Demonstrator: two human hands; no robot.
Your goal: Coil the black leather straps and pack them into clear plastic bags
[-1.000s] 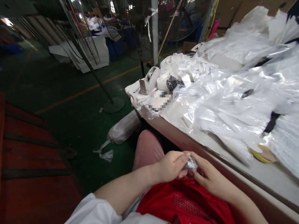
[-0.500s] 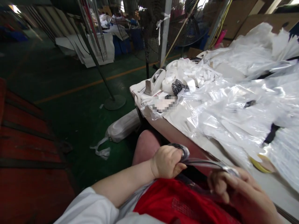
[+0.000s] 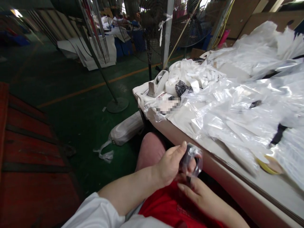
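Note:
My left hand (image 3: 170,164) is closed round a coiled dark strip in clear plastic (image 3: 199,163), its thumb along the near side and a finger showing through the loop. Just below, my right hand (image 3: 201,192) has its thumb and fingers drawn together at the lower part of the coil, where a short dark end shows. The coil is held above my lap, over red cloth (image 3: 163,202), beside the table edge. Whether the strip is a belt or something else I cannot tell.
The table (image 3: 215,145) on the right bears crumpled clear plastic (image 3: 228,107), a tape dispenser (image 3: 158,84) and a yellow-edged roll (image 3: 268,165). A wrapped bundle (image 3: 125,128) and a stand base (image 3: 117,105) are on the floor. A red slatted wooden piece (image 3: 35,152) stands left.
My right hand has moved left and in towards my left hand. The strip, stretched between both hands before, is now gathered into a coil at my left hand.

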